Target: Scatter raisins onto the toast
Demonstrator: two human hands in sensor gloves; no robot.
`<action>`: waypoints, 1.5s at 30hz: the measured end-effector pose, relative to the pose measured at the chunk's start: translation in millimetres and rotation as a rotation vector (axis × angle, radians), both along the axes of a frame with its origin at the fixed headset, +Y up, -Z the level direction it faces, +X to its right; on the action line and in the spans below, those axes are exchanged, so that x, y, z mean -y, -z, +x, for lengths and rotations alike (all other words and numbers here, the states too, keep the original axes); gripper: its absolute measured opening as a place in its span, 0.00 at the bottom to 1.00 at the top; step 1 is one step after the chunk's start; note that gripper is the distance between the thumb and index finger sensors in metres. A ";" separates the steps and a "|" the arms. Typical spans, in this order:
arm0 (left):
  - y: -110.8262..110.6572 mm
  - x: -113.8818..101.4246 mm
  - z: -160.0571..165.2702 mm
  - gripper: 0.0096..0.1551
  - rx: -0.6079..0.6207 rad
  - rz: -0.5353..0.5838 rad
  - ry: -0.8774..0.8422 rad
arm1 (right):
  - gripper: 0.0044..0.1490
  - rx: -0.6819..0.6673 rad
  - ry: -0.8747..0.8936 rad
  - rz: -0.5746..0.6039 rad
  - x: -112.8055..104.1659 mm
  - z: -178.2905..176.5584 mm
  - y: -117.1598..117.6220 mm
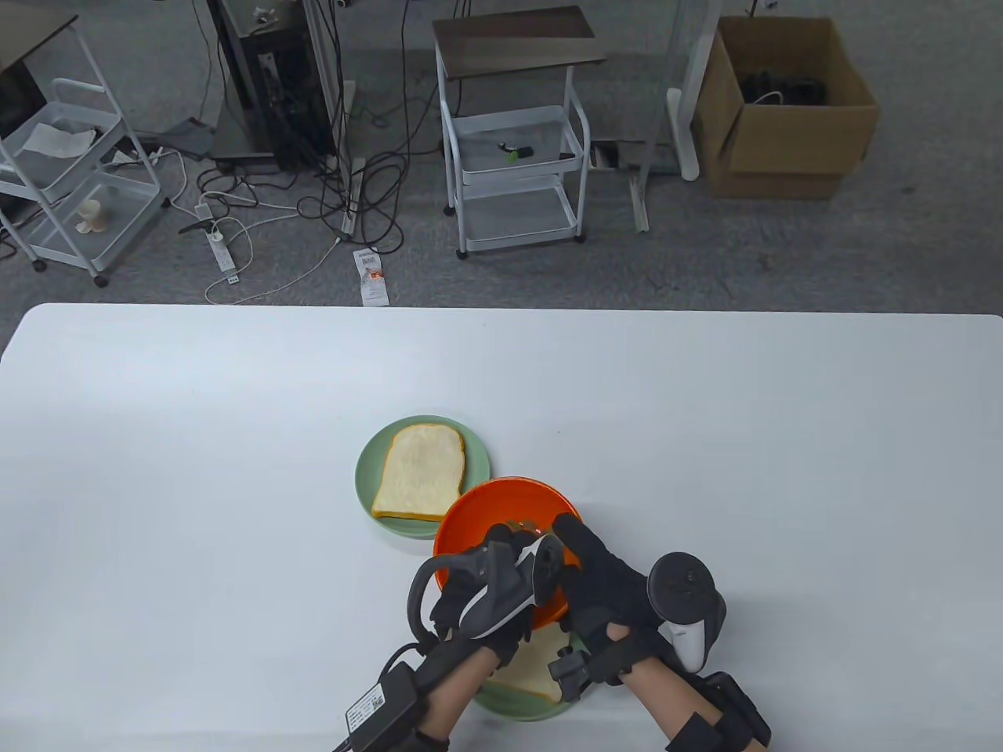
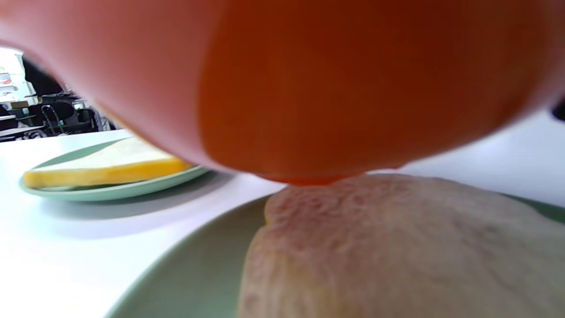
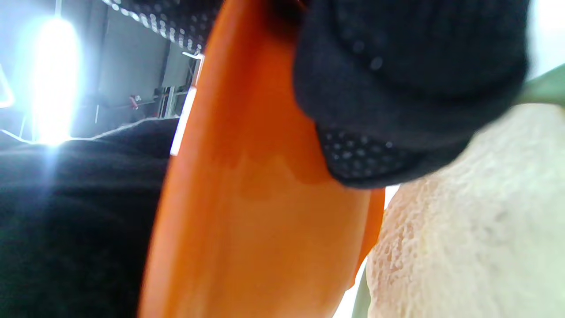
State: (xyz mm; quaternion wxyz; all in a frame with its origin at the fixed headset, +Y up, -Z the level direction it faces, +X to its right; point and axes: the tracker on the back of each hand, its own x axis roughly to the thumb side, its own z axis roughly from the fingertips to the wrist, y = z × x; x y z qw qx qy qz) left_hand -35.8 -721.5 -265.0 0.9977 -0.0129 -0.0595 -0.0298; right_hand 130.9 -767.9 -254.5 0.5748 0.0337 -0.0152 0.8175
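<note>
An orange bowl point(image 1: 494, 509) is held low over a slice of toast point(image 1: 537, 666) on a green plate point(image 1: 509, 705) near the table's front edge. A few raisins point(image 1: 521, 523) show inside the bowl. My left hand point(image 1: 505, 552) grips the bowl's near rim. My right hand point(image 1: 568, 540) grips its right rim, with gloved fingers point(image 3: 397, 88) against the bowl's outside point(image 3: 247, 198). In the left wrist view the bowl's underside point(image 2: 309, 88) hangs just above the near toast point(image 2: 397, 247). A second toast point(image 1: 419, 472) lies on another green plate point(image 1: 372, 470) behind and to the left.
The white table point(image 1: 705, 431) stretches wide around the plates. The far plate with toast also shows in the left wrist view point(image 2: 106, 168). Carts, cables and a cardboard box stand on the floor beyond the table's far edge.
</note>
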 end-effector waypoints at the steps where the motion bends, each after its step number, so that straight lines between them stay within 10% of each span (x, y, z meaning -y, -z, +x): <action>1: 0.6 1.7 -2.1 0.25 0.002 -0.005 -0.017 | 0.35 -0.007 -0.021 0.000 -0.1 -0.8 0.9; 20: -15.1 -25.9 -31.0 0.24 0.130 0.130 -0.428 | 0.35 0.089 -0.056 -0.027 3.8 31.0 21.7; 34: -12.5 18.9 -2.6 0.25 0.202 -0.370 -0.173 | 0.35 0.295 -0.067 -0.044 10.2 90.4 43.1; 45: -18.3 19.4 3.0 0.27 0.189 -0.402 -0.093 | 0.35 0.273 -0.083 -0.035 8.3 87.6 43.0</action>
